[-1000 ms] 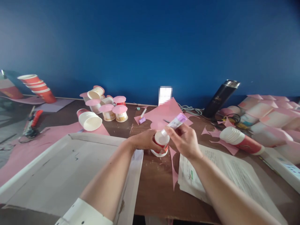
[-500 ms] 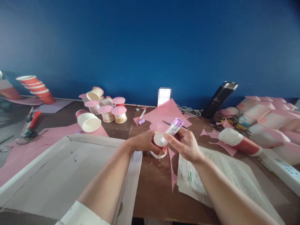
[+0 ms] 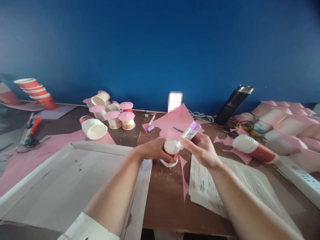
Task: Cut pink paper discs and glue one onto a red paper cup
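An upside-down red paper cup (image 3: 170,146) stands on the brown table, its pale base facing up. My left hand (image 3: 156,150) is wrapped round the cup from the left. A glue stick (image 3: 189,133) with a purple end is pinched in my right hand (image 3: 203,150), tilted, its lower tip at the right rim of the cup's base. Behind the hands lies a large pink paper sheet (image 3: 167,123) with scissors (image 3: 178,129) partly on it. A purple cap (image 3: 150,128) rests at the sheet's left edge.
A white tray (image 3: 75,173) fills the left front. Cups with pink paper tops (image 3: 126,116) stand behind it. To the right are printed papers (image 3: 210,196), a stack of cups (image 3: 255,150), a black flask (image 3: 232,105) and a white power strip (image 3: 300,180).
The glue stick has shifted slightly right with my right hand, from over the cup's base towards its right rim. My left hand still holds the cup.
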Available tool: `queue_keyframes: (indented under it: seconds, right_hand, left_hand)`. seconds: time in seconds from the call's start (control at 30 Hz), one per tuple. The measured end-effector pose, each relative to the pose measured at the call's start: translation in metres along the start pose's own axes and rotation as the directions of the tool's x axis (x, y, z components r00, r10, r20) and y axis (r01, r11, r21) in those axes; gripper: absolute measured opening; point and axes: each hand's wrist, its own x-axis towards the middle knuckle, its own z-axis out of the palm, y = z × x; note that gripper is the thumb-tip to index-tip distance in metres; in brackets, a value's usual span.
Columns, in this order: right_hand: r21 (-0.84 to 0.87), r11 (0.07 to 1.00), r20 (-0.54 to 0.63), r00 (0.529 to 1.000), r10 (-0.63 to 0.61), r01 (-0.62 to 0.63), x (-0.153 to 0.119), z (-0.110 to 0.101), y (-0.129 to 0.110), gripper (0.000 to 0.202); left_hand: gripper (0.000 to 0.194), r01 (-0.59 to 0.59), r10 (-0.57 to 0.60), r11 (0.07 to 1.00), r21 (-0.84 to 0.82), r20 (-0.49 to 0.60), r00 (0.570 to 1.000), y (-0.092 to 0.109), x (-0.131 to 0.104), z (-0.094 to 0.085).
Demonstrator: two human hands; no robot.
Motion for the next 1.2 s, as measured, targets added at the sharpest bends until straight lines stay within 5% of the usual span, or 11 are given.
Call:
queue_keyframes:
  seconds: [0.13, 0.27, 0.4, 0.53, 0.63, 0.77, 0.9, 1.03, 1.2]
  right_hand:
    - [-0.213, 0.977, 0.083, 0.996, -0.013, 0.031, 0.0, 0.002, -0.004, 0.024]
    - [-0.373, 0.926, -0.001, 0.998, -0.061, 0.056, 0.003, 0.007, -0.004, 0.023]
    - [-0.273, 0.962, -0.138, 0.99, -0.03, -0.009, 0.003, 0.005, 0.003, 0.024]
    - [-0.09, 0.994, 0.004, 0.998, -0.06, 0.06, -0.002, 0.002, 0.003, 0.021]
    - [-0.186, 0.976, 0.112, 0.989, -0.092, 0.112, -0.003, 0.005, -0.002, 0.015]
    - [-0.367, 0.924, 0.01, 0.994, -0.11, 0.106, -0.001, 0.008, -0.003, 0.017]
    - [-0.164, 0.986, -0.121, 0.991, -0.053, 0.033, 0.001, 0.006, 0.001, 0.022]
    - [-0.015, 0.999, -0.064, 0.997, -0.043, 0.042, -0.001, 0.007, 0.0, 0.025]
    - [-0.263, 0.96, 0.052, 0.996, -0.079, 0.09, 0.0, 0.013, -0.001, 0.019]
  left_hand:
    - [0.038, -0.016, 0.016, 0.999, 0.043, -0.003, 1.0, 0.0, 0.001, 0.001]
    - [0.038, -0.019, 0.018, 0.999, 0.04, 0.017, 1.0, -0.003, 0.001, 0.001]
    - [0.038, -0.046, 0.047, 0.996, 0.075, -0.012, 0.999, -0.005, 0.001, 0.0]
    - [0.035, -0.066, 0.065, 0.995, 0.079, 0.012, 0.998, -0.004, 0.002, 0.0]
    - [0.038, -0.07, 0.068, 0.996, 0.063, 0.019, 0.997, -0.003, 0.002, 0.001]
    - [0.04, -0.046, 0.045, 0.998, 0.051, 0.012, 0.999, -0.004, 0.002, 0.001]
    - [0.036, -0.048, 0.047, 0.996, 0.072, 0.012, 0.999, -0.004, 0.001, 0.001]
    - [0.032, -0.058, 0.056, 0.995, 0.075, 0.023, 0.998, -0.004, 0.001, 0.0]
    - [0.04, -0.048, 0.048, 0.996, 0.073, 0.006, 0.999, -0.005, 0.001, 0.0]
